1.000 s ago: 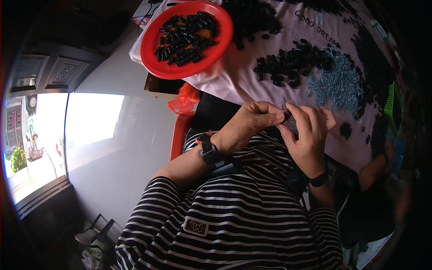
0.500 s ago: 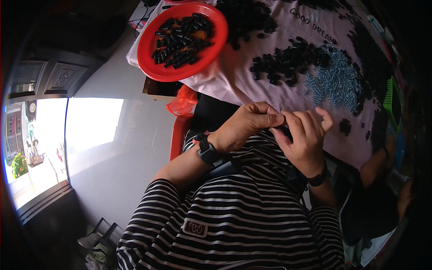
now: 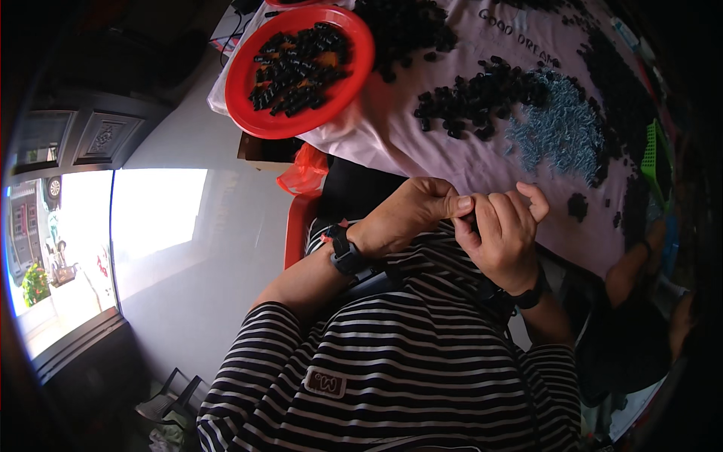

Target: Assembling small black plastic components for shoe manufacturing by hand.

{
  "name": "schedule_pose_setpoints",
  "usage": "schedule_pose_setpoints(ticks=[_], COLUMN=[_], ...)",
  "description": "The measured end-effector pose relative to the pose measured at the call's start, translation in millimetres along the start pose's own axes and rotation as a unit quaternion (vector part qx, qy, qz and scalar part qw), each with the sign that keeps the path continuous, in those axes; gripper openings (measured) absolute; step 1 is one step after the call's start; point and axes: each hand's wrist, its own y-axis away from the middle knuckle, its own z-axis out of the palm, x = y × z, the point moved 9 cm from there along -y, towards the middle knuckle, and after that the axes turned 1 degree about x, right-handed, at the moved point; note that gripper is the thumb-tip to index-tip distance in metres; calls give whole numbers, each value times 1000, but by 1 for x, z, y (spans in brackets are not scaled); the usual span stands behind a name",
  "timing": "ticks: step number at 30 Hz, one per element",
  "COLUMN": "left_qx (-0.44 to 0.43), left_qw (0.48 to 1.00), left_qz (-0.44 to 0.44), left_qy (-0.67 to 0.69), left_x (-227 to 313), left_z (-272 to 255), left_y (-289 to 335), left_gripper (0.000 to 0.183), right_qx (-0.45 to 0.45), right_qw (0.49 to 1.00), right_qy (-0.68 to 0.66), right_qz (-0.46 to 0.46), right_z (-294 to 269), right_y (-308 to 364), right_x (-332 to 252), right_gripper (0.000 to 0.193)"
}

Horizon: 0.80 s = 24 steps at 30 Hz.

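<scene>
My left hand (image 3: 416, 209) is closed in a pinch, thumb pressed against the index finger, its tip touching my right hand. Whatever it pinches is hidden. My right hand (image 3: 500, 230) has its thumb and index finger curled together, with the little finger raised. Between them shows a sliver of a small black piece (image 3: 470, 218), too covered to identify further. Both hands meet above my lap, just before the table's near edge. Beyond them on the pink cloth (image 3: 392, 139) lie a pile of short black plastic cylinders (image 3: 482, 98) and a heap of bluish metal screws (image 3: 557, 132).
A red plate (image 3: 239, 105) of longer black pieces sits at the table's left corner. More black parts (image 3: 407, 34) are piled behind. A green perforated basket (image 3: 654, 162) stands at right, near another person's arm (image 3: 640, 260). A red plastic bag (image 3: 303, 172) hangs below the table edge.
My right hand's fingers have curled in tighter, and the hands have shifted slightly left and down in view. The table scene has shifted a little with the head.
</scene>
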Motion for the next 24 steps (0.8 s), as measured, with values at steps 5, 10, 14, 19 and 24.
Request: schedule_pose_setpoints(ticks=[5, 10, 14, 19, 24], left_qx=[38, 30, 22, 7, 58], left_qw=[999, 998, 999, 997, 997], left_qz=[-18, -8, -17, -40, -43], left_qy=[21, 58, 39, 61, 42], left_x=[-6, 1, -5, -4, -7], left_z=[-7, -1, -8, 2, -11], left_y=[-3, 0, -3, -3, -3], left_gripper=[33, 31, 30, 27, 25], right_qx=[2, -6, 2, 9, -64], right_qw=[999, 999, 1000, 1000, 989], right_qy=[4, 6, -2, 2, -121], right_qz=[32, 35, 30, -5, 55], right_z=[1, 5, 5, 6, 17], right_y=[-4, 0, 1, 6, -3], right_x=[7, 12, 10, 3, 25], right_gripper=[31, 43, 38, 31, 34])
